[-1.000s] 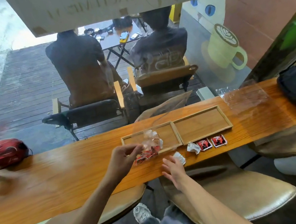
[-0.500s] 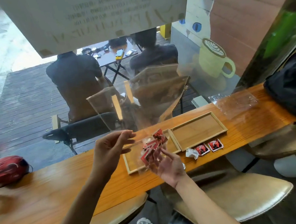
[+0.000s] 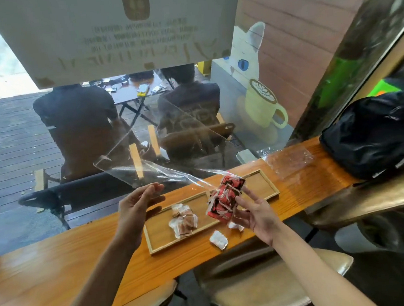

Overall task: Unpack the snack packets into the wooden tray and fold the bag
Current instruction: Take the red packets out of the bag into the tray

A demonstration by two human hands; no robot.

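A clear plastic bag (image 3: 148, 169) is stretched in the air above the counter. My left hand (image 3: 137, 208) pinches its open edge between thumb and fingers. Several red snack packets (image 3: 225, 200) are bunched in the bag's lower end, which rests on the fingers of my right hand (image 3: 256, 211), palm up. Below lies the two-part wooden tray (image 3: 156, 249). Several brown-and-white packets (image 3: 184, 222) lie in its left compartment; the right compartment (image 3: 261, 186) holds nothing I can see. Two loose white packets (image 3: 218, 240) lie on the counter in front of the tray.
A wooden counter (image 3: 58, 265) runs along a window pane. A black backpack (image 3: 379, 135) sits at its right end, and a second clear bag (image 3: 288, 161) lies flat beside it. Tan stools (image 3: 270, 287) stand under the counter's front edge.
Both hands have lifted the bag up off the tray and spread it. Brown-and-white packets now lie in the left compartment, which held none before. The red packets have slid toward my right hand.
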